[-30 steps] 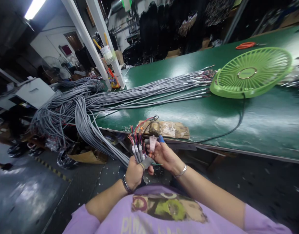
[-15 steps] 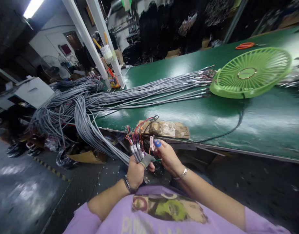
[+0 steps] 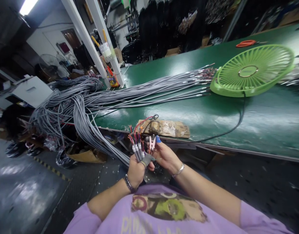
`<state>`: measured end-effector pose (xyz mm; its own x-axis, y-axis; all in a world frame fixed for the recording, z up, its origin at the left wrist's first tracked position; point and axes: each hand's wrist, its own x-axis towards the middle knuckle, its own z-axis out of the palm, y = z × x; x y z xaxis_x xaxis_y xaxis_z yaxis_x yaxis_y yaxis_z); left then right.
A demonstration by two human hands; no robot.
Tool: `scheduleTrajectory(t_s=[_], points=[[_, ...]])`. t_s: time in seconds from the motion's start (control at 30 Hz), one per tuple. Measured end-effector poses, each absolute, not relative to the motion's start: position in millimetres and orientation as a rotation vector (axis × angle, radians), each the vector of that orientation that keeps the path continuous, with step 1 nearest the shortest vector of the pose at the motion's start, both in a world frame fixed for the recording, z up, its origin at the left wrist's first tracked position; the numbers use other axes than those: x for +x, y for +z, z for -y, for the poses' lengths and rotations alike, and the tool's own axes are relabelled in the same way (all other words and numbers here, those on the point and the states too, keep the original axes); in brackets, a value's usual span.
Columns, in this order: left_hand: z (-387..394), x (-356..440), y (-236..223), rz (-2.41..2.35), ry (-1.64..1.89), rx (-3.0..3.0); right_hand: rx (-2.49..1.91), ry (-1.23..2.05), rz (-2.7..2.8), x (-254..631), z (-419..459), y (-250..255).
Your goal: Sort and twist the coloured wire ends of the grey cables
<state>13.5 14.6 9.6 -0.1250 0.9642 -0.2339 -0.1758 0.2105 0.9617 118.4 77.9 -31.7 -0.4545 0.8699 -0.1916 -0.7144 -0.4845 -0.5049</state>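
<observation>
My left hand (image 3: 135, 171) is closed in a fist round a bunch of grey cables (image 3: 138, 151), whose stripped coloured wire ends stick up above the fist. A grey sleeve covers its forefinger. My right hand (image 3: 164, 155) is just to the right, fingers curled, pinching a small pale clip (image 3: 152, 142) close to the wire ends. A blue cap sits on one fingertip. Both hands are held in front of my chest, below the edge of the green table (image 3: 212, 117).
A long bundle of grey cables (image 3: 149, 91) lies across the table and hangs off its left end to the floor. A green fan (image 3: 254, 70) lies flat at the right, its black cord trailing forward. A taped wooden block (image 3: 167, 128) sits at the table edge. Orange scissors (image 3: 246, 43) lie far back.
My right hand has turned the clip, which now points up beside the wire ends. My left hand keeps its grip on the cables, barely shifted.
</observation>
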Motion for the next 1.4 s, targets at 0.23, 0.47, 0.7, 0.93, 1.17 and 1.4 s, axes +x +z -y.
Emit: scheduleTrajectory(t_s=[0.23, 0.47, 0.7, 0.93, 1.17, 1.4], points=[[-15.0, 12.7, 4.8, -1.298, 1.192, 0.824, -0.525, 2.063, 0.295, 115.5, -79.5, -34.3], [-15.2, 12.5, 7.5, -1.318, 1.180, 0.832, -0.519, 2.069, 0.304, 115.8, -77.2, -31.2], [-17.8, 12.1, 5.1, -1.307, 1.184, 0.838, -0.536, 2.047, 0.315, 113.6, -78.6, -28.8], [-16.7, 11.7, 9.0, -1.301, 1.193, 0.870, -0.558, 2.064, 0.244, 112.8, -77.4, -28.4], [-7.4, 5.1, 4.4, -1.298, 1.224, 0.965, -0.515, 2.145, 0.307, 118.8, -73.9, -26.8], [4.4, -4.6, -2.7, -1.309, 1.284, 0.982, -0.509, 2.165, 0.385, 123.5, -73.0, -25.5]])
